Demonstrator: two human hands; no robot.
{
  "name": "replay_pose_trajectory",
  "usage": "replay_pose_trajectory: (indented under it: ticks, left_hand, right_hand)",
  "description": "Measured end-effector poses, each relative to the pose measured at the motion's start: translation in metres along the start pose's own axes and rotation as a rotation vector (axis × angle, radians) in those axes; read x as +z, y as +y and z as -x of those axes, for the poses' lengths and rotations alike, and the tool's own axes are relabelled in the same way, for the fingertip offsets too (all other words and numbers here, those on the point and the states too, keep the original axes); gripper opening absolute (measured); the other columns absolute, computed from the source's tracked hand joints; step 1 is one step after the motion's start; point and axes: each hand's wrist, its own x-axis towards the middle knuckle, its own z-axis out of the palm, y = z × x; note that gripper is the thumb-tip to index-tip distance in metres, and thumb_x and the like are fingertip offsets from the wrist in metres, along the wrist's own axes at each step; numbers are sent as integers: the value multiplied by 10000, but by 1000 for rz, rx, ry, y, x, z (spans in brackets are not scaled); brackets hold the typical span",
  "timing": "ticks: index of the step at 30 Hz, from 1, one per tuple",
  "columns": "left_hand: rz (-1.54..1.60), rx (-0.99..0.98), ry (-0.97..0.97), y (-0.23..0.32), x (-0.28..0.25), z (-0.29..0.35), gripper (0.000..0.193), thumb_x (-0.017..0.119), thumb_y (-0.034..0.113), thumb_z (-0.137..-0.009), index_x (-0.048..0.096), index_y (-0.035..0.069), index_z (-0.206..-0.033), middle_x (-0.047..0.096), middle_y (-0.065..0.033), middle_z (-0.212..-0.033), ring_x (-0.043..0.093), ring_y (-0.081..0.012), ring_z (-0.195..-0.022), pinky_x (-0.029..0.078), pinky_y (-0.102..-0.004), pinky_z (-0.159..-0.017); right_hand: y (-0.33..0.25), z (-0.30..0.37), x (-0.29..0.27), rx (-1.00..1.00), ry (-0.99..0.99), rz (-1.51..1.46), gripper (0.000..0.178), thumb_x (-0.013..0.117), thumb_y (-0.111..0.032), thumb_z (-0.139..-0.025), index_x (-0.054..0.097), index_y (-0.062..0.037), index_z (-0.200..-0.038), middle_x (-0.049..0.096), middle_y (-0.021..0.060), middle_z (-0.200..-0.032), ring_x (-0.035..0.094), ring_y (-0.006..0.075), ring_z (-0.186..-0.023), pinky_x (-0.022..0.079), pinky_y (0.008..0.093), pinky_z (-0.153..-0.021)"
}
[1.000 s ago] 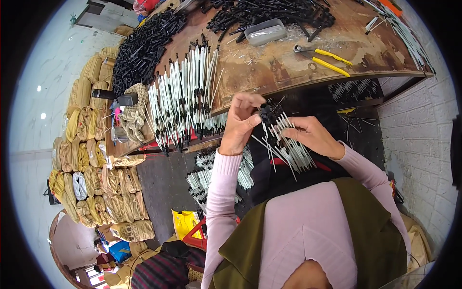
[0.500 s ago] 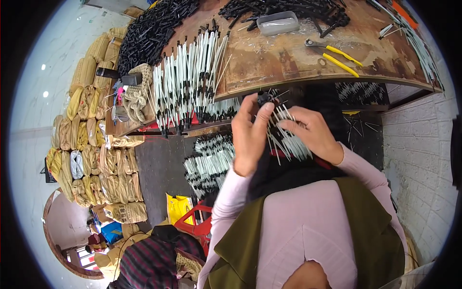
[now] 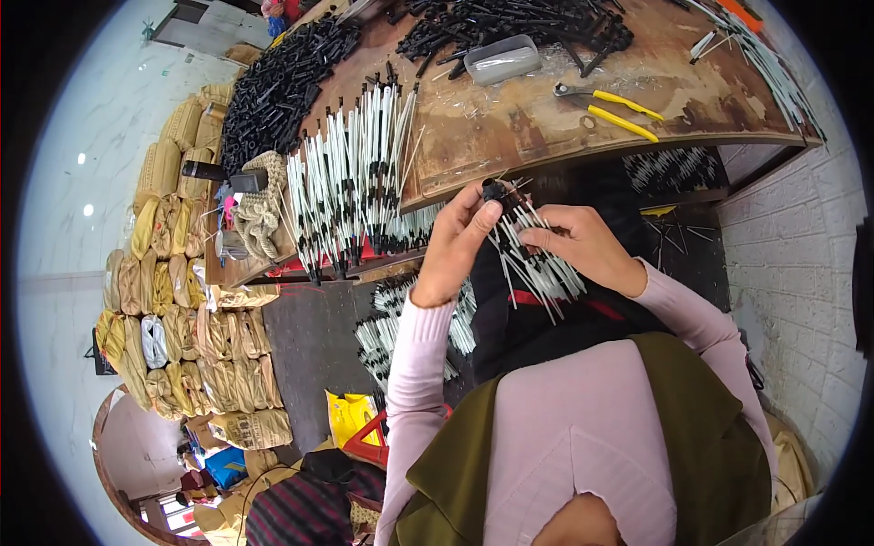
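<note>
An umbrella frame piece hangs between my hands just in front of the table edge, with a black round hub (image 3: 493,189) and thin white ribs (image 3: 553,280) spreading downward. My left hand (image 3: 448,250) is closed round the hub, thumb pressed against its side. At the rib tops, my right hand (image 3: 590,247) has thumb and fingers pinched on the ribs near their black joints. Its fingertips partly hide what they grip. On the table to the left stands a dense row of white ribs (image 3: 350,182) with black ends.
The wooden table (image 3: 492,127) bears black plastic parts (image 3: 282,91), a clear tray (image 3: 503,62) and yellow-handled pliers (image 3: 628,118). Bundled ribs (image 3: 378,341) lie on the floor at left. Wrapped packages (image 3: 173,273) line the left wall; a plaid garment (image 3: 314,510) shows at lower left.
The view has shifted slightly, so the table and packages sit differently in the picture. My left hand and the hub have tilted a little; both hands keep their hold.
</note>
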Motion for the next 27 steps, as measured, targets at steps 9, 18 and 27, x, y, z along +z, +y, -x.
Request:
replay_pose_trajectory:
  ticks: [9, 18, 27]
  left_hand:
    - [-513, 171, 422, -17, 28, 2, 271, 612, 157, -956, 579, -19, -1158, 687, -126, -920, 622, -178, -796, 488, -294, -743]
    - [-23, 78, 245, 14, 18, 0, 318, 556, 129, -1003, 524, -46, -1266, 654, -145, -1183, 609, -177, -1110, 453, -300, -985]
    - [291, 28, 105, -9, 0, 6, 317, 578, 245, -992, 558, -11, -1179, 648, -197, -1197, 618, -256, -1138, 461, -371, -1005]
  right_hand:
    - [1, -2, 7, -40, 32, 85, 190, 655, -147, -910, 666, 34, -966, 653, 57, -790, 568, 67, -700, 447, 254, -616]
    - [-4, 3, 16, -305, 255, 253, 201, 610, -74, -929, 624, 25, -1104, 646, 159, -858, 616, 175, -682, 494, 274, -665]
    - [5, 4, 24, -117, 121, 109, 189, 578, -70, -956, 625, 39, -1103, 661, 135, -829, 638, 145, -707, 496, 273, -652]
